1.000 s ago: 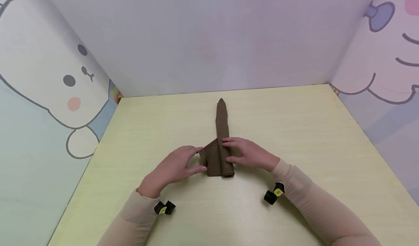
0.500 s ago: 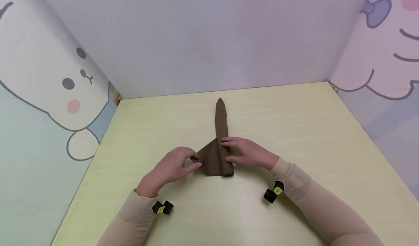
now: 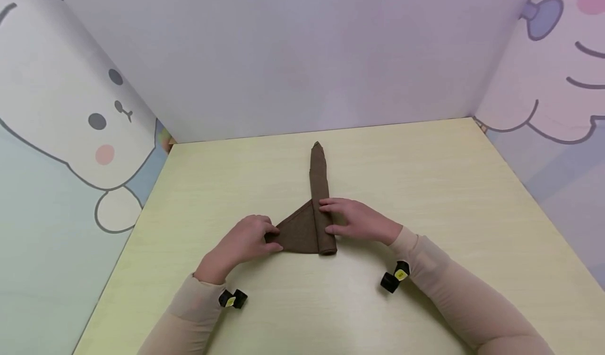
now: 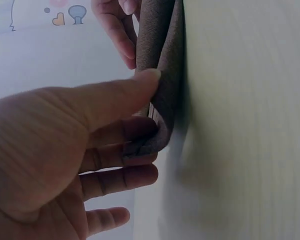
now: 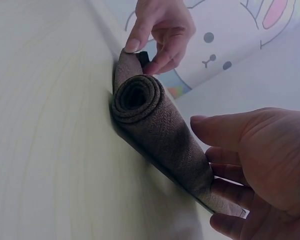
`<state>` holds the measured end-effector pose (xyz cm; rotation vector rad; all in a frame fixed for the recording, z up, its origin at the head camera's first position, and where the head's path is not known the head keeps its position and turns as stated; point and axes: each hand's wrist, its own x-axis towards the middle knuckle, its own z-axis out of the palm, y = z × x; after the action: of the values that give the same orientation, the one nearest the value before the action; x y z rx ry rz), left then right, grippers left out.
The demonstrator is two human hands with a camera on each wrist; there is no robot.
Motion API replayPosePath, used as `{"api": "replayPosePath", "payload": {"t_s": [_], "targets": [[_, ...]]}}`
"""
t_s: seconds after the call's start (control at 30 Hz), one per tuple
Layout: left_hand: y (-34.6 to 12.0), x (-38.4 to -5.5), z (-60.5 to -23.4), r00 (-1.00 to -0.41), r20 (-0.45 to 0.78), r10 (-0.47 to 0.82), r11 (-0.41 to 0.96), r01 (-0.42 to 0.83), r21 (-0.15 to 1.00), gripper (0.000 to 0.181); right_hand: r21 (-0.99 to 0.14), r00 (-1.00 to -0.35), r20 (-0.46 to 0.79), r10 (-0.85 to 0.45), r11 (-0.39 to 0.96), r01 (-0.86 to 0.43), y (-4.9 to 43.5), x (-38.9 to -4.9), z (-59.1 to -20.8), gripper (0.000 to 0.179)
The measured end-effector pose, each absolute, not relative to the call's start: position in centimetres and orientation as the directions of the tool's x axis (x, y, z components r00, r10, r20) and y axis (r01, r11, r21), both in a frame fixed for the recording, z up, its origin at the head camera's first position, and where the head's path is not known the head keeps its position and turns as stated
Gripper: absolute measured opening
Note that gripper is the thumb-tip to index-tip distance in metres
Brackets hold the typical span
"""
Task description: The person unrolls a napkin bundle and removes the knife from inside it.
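A brown cloth (image 3: 320, 179) lies on the table, wound into a long roll with a pointed far end. Its coiled near end (image 5: 138, 98) faces the right wrist camera. From the roll's left side spreads a loose triangular flap (image 3: 301, 231). My left hand (image 3: 243, 243) pinches the flap's outer corner between thumb and fingers; in the left wrist view the cloth edge (image 4: 162, 112) curls over there. On the roll's right side, the fingertips of my right hand (image 3: 361, 221) touch the cloth, with thumb and fingers loosely extended.
The pale wood-grain table (image 3: 406, 171) reaches back to a plain light wall (image 3: 302, 55). Side panels with cartoon drawings (image 3: 106, 118) stand at left and right. A small black camera (image 3: 233, 299) hangs from each sleeve cuff.
My left hand has moved left and slightly toward me, drawing the flap's corner out so the flap lies wider and flatter. My right hand stays at the roll.
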<state>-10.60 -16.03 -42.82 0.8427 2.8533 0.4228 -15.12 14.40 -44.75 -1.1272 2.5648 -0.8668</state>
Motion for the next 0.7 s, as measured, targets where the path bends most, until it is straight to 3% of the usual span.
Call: {"api": "replayPosePath", "payload": {"t_s": [0.43,0.7], "targets": [[-15.9,-10.4,-43.3,-0.856,-0.027,0.516,0.826,0.490,0.279,0.035,-0.577,-0.683,0.041,-0.730,0.540,-0.612,14.5,-15.1,-45.0,0.053],[-13.6,-11.4,-42.9,-0.834,-0.046,0.550,0.815,0.524,0.247,0.073,-0.569,-0.679,0.048,-0.733,0.539,-0.622,14.5,-15.2,-45.1,0.053]]}}
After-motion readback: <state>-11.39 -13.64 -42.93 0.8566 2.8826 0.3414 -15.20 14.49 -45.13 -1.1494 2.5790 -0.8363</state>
